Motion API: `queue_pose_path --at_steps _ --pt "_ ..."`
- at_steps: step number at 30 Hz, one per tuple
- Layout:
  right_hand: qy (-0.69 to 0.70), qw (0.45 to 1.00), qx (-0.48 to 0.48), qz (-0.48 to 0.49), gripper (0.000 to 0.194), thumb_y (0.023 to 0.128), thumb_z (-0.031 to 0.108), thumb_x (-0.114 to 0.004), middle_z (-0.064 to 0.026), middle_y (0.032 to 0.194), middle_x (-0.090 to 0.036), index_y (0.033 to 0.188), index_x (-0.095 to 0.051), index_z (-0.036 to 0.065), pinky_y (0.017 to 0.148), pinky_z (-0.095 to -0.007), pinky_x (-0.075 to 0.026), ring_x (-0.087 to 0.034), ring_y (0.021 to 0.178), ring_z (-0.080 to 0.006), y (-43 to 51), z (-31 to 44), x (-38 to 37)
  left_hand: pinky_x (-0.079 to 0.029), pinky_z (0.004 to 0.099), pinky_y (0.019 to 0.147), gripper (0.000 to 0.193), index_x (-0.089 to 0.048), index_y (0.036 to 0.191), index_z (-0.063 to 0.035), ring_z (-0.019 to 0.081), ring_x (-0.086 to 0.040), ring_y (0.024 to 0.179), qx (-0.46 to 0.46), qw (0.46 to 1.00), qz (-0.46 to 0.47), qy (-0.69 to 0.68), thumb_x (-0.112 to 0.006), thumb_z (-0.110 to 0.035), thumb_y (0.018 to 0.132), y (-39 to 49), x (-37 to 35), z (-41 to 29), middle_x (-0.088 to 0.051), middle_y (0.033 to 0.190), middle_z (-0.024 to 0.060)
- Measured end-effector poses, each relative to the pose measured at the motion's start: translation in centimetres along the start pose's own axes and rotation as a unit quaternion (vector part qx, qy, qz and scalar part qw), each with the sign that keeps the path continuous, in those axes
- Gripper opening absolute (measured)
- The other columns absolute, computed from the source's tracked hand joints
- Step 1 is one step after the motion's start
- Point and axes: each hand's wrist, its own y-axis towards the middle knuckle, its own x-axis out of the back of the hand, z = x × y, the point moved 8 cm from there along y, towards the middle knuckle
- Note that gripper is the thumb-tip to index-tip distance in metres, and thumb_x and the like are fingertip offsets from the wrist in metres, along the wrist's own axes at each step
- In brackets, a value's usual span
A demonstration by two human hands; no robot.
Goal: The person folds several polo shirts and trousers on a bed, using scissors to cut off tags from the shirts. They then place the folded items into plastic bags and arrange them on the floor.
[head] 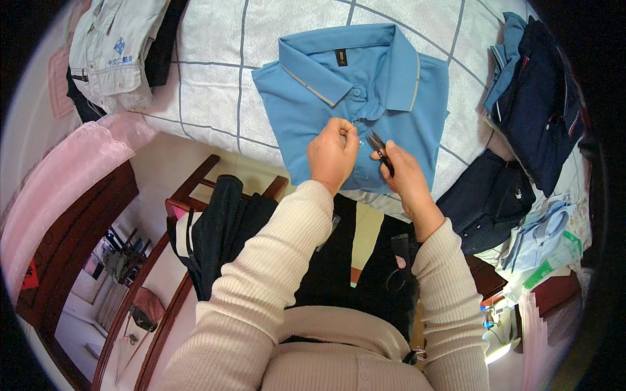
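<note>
A folded blue polo shirt lies on the bed with its collar away from me. My left hand pinches at the front placket, just below the collar; its fingertips hide exactly what is between them. In my right hand is a pair of dark thread snips, blades angled toward the placket. The tips are apart from my left fingers. A small shiny button shows between the two hands. Another button sits fastened at the neck.
A checked white bedspread carries a pale work jacket at upper left and dark folded clothes at right. Below left stands a wooden chair draped with dark garments. Pink netting hangs at left.
</note>
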Motion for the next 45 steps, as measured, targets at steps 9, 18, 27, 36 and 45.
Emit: queue_pose_path --at_steps 9,18,27,36,45 --pt "-0.053 0.998 0.008 0.019 0.037 0.094 0.036 -0.048 0.0051 0.056 -0.039 0.083 -0.062 0.004 0.047 -0.0210 -0.026 -0.033 0.051 -0.0047 0.8 0.4 -0.6 -0.044 0.0335 0.052 0.010 -0.057 0.081 -0.0076 0.0213 -0.059 0.054 -0.009 0.998 0.009 -0.054 -0.062 -0.016 0.081 -0.4 0.0 0.5 -0.061 0.062 0.0049" --pt "-0.064 0.997 0.023 0.023 0.036 0.094 0.035 -0.048 0.0063 0.056 -0.037 0.081 -0.061 0.005 0.046 -0.0213 -0.024 -0.031 0.050 -0.0042 1.6 0.7 -0.9 -0.044 0.0334 0.051 0.009 -0.056 0.080 -0.0073 0.0217 -0.058 0.054 -0.038 0.997 0.014 -0.059 -0.062 -0.014 0.081 -0.5 0.1 0.4 -0.060 0.063 0.0056" --pt "-0.062 0.998 0.005 0.017 0.035 0.093 0.035 -0.050 0.0061 0.056 -0.038 0.081 -0.062 0.004 0.047 -0.0214 -0.024 -0.031 0.051 -0.0043 1.3 0.7 -0.5 -0.044 0.0332 0.051 0.008 -0.056 0.080 -0.0071 0.0217 -0.058 0.055 -0.050 0.996 0.004 -0.068 -0.062 -0.013 0.080 -0.5 0.3 0.3 -0.061 0.064 0.0056" --pt "-0.060 0.998 0.030 0.021 0.034 0.093 0.035 -0.050 0.0073 0.056 -0.036 0.080 -0.061 0.005 0.045 -0.0212 -0.022 -0.030 0.050 -0.0036 1.7 0.8 -1.0 -0.044 0.0338 0.052 0.008 -0.056 0.080 -0.0069 0.0225 -0.059 0.056 -0.065 0.996 -0.002 -0.062 -0.062 -0.012 0.079 -0.6 0.3 0.3 -0.060 0.064 0.0058" --pt "-0.068 0.996 0.057 0.023 0.033 0.092 0.034 -0.051 0.0084 0.057 -0.035 0.080 -0.062 0.005 0.045 -0.0210 -0.021 -0.028 0.050 -0.0027 2.1 0.5 -0.9 -0.044 0.0339 0.051 0.008 -0.055 0.078 -0.0069 0.0230 -0.059 0.055 -0.073 0.995 -0.010 -0.070 -0.062 -0.011 0.079 -0.6 0.4 0.2 -0.060 0.064 0.0063"
